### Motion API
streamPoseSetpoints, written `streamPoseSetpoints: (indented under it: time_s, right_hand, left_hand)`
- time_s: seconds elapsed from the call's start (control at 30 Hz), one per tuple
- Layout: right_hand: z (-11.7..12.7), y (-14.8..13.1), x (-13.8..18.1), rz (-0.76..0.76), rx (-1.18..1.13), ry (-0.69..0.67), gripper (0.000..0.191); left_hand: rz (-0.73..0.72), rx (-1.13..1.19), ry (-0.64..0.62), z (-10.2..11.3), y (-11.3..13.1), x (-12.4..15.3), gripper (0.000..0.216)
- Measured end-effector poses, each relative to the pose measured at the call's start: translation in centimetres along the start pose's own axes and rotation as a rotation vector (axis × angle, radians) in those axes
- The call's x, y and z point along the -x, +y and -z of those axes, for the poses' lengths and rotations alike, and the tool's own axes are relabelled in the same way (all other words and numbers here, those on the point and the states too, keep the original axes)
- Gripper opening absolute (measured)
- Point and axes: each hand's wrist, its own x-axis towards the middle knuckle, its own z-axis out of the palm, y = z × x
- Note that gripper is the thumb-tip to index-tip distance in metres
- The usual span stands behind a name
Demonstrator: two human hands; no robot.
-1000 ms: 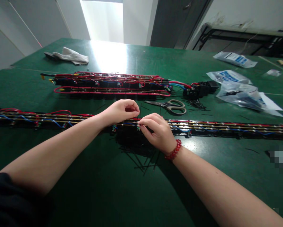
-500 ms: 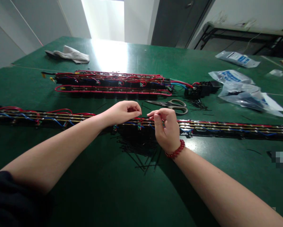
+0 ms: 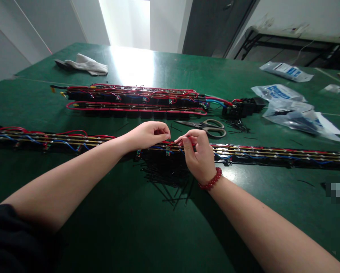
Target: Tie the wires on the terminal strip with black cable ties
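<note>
A long strip assembly (image 3: 266, 154) with brass-coloured rails and red and blue wires lies across the green table. Over its middle, my left hand (image 3: 150, 135) is closed in a pinch, with a thin black cable tie (image 3: 171, 128) standing up at its fingertips. Just right of it, my right hand (image 3: 197, 151), with a red bead bracelet (image 3: 211, 180) at the wrist, is also pinched. A thin dark piece, seemingly a cable tie, shows between its thumb and fingers. In front of the strip lies a heap of loose black cable ties (image 3: 170, 178).
Behind my hands are grey-handled scissors (image 3: 214, 127) and a second wired assembly (image 3: 136, 100) with a black connector block (image 3: 244, 107). Clear plastic bags (image 3: 286, 108) are at the right, a whitish cloth (image 3: 87, 65) at the far left. More black ties (image 3: 238, 125) lie beside the scissors.
My right hand has moved slightly left, closer to the left fingertips, and its fingers have closed a little more. My left hand stays nearly still.
</note>
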Motion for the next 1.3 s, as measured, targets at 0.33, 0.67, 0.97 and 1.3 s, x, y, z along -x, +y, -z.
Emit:
streamPoseSetpoints:
  time_s: [0.33,0.67,0.97,1.3]
  right_hand:
    - [0.2,-0.4,-0.7,0.154,0.301,-0.063,0.009]
    - [0.1,-0.3,-0.6,0.070,0.300,-0.026,0.006]
    - [0.1,-0.2,-0.7,0.128,0.370,-0.118,0.009]
    - [0.1,0.0,-0.7,0.139,0.390,-0.141,0.007]
  left_hand:
    - [-0.052,0.020,0.009,-0.1,-0.1,0.1,0.012]
    - [-0.095,-0.028,-0.018,0.0,0.0,0.3,0.008]
    - [-0.157,-0.078,-0.035,0.1,0.2,0.5,0.013]
    - [-0.496,-0.294,-0.149,0.1,0.5,1.3,0.020]
